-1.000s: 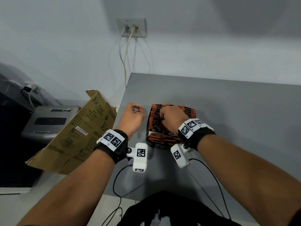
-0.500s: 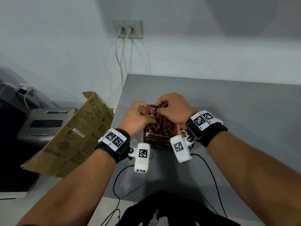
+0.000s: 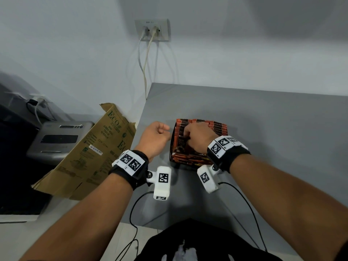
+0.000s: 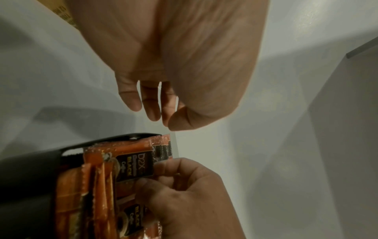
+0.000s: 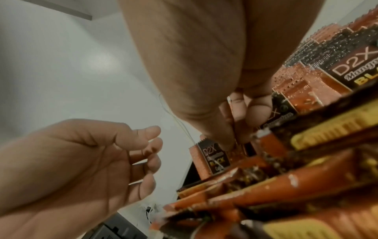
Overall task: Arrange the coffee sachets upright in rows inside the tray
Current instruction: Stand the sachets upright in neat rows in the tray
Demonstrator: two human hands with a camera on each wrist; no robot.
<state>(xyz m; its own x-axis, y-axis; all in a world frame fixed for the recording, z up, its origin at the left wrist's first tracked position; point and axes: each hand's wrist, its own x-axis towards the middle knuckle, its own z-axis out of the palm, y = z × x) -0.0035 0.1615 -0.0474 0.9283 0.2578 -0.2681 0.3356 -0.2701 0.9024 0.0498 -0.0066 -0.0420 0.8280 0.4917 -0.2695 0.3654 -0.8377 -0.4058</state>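
Observation:
A black tray (image 3: 171, 147) on the grey table holds orange and black coffee sachets (image 3: 216, 127) standing in rows, with several more lying flat along its near side (image 3: 188, 159). My right hand (image 3: 186, 134) is over the tray's left part. Its thumb and fingers (image 4: 163, 168) pinch the top of one upright coffee sachet (image 4: 135, 166) among the others. My left hand (image 3: 162, 129) hovers just left of the tray, fingers loosely curled (image 4: 151, 111), holding nothing. The right wrist view also shows my left hand (image 5: 151, 153) with nothing in it.
A flattened cardboard box (image 3: 94, 153) leans off the table's left edge, with a grey machine (image 3: 56, 140) beyond it. A wall socket (image 3: 152, 30) with hanging cables is behind. Black wrist-camera cables (image 3: 135, 204) trail over the near edge. Bare grey tabletop (image 3: 273, 129) lies to the right.
Half a second ago both hands held a sachet raised above the tray. My right hand has since lowered it into the tray's left side, and my left hand has let go and drawn left.

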